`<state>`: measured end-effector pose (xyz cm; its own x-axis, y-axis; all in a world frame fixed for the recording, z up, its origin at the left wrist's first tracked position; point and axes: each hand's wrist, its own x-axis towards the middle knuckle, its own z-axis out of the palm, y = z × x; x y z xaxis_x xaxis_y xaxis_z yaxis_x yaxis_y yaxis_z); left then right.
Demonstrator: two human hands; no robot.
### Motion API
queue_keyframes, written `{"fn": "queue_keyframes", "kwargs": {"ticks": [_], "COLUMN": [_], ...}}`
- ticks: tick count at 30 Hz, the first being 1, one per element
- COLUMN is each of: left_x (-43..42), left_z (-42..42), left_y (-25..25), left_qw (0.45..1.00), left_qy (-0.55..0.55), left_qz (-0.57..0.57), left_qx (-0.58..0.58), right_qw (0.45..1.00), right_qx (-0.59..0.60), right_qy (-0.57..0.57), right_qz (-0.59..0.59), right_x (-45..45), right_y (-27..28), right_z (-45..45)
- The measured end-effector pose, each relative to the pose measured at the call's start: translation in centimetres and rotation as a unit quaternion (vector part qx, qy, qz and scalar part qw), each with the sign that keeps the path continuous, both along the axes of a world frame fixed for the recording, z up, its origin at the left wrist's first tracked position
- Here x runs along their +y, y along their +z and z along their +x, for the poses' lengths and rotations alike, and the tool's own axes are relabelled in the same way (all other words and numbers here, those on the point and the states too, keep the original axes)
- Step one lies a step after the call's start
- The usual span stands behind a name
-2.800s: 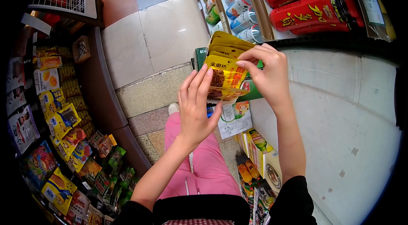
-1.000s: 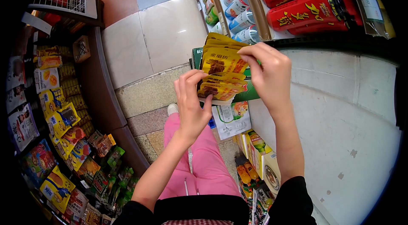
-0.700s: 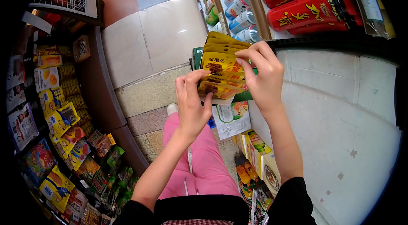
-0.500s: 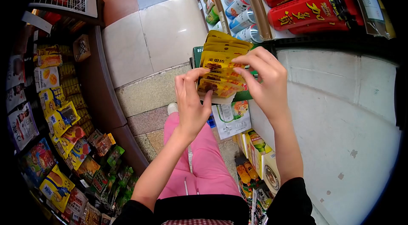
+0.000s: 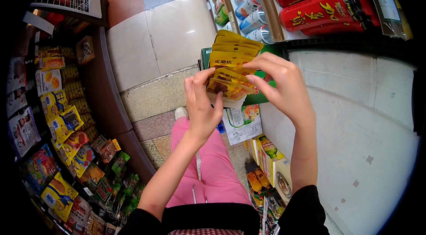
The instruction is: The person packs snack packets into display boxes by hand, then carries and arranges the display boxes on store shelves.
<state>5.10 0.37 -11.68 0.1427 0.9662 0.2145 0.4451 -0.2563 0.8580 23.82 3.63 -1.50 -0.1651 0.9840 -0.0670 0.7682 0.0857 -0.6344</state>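
Observation:
A stack of yellow snack packets [image 5: 233, 60] with dark pictures on them stands in front of me, fanned one behind another. The lower edge of a white holder [image 5: 230, 102] shows beneath the nearest ones. My left hand [image 5: 202, 104] grips the near packets at their left side, fingers behind and thumb on the front. On the right, my right hand [image 5: 284, 82] has its thumb and fingers closed on the upper right edge of the packets. Its fingertips partly cover that edge.
Shelves of snack bags [image 5: 66, 124] run along my left. Red drink bottles [image 5: 324, 13] and several cans [image 5: 253, 17] fill shelves ahead right. A white surface [image 5: 355, 115] lies right. Below the packets are a green box [image 5: 255, 98] and cartons [image 5: 268, 153].
The near packets have tipped toward me, and more of a packet front behind them shows. My right hand has shifted slightly right and down. My left hand has barely moved.

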Motion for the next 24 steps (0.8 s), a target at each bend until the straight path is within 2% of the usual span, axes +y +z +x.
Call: {"fn": "queue_keyframes", "kwargs": {"ticks": [5, 9, 12, 15, 17, 21, 24], "left_x": [0.0, -0.7, -1.6, -2.0, -2.0, -1.2, -0.3], "left_z": [0.1, 0.1, -0.3, -0.1, 0.3, 0.2, -0.1], "left_y": [-0.2, -0.3, -1.4, -2.0, -2.3, -2.0, -1.7], "left_qw": [0.999, 0.999, 0.989, 0.991, 0.991, 0.992, 0.99], "left_qy": [-0.004, 0.021, 0.041, 0.028, 0.038, 0.045, 0.051], "left_qz": [0.033, 0.043, 0.138, 0.132, 0.126, 0.113, 0.108], "left_qx": [0.012, 0.018, 0.039, 0.019, -0.013, 0.037, 0.077], "right_qw": [0.999, 0.997, 0.995, 0.987, 0.99, 0.977, 0.976], "right_qx": [-0.03, -0.059, -0.019, 0.009, -0.005, 0.022, 0.014], "right_qy": [0.011, 0.042, -0.002, -0.063, -0.051, -0.081, -0.085], "right_qz": [-0.015, 0.026, 0.097, 0.146, 0.135, 0.196, 0.2], "right_x": [0.1, 0.4, 0.6, 0.9, 0.9, 0.5, 0.6], "right_y": [-0.2, -0.8, -1.0, -1.5, -1.8, -1.3, -1.5], "right_z": [-0.3, -0.5, -0.9, -1.0, -1.0, -1.5, -1.7]}}
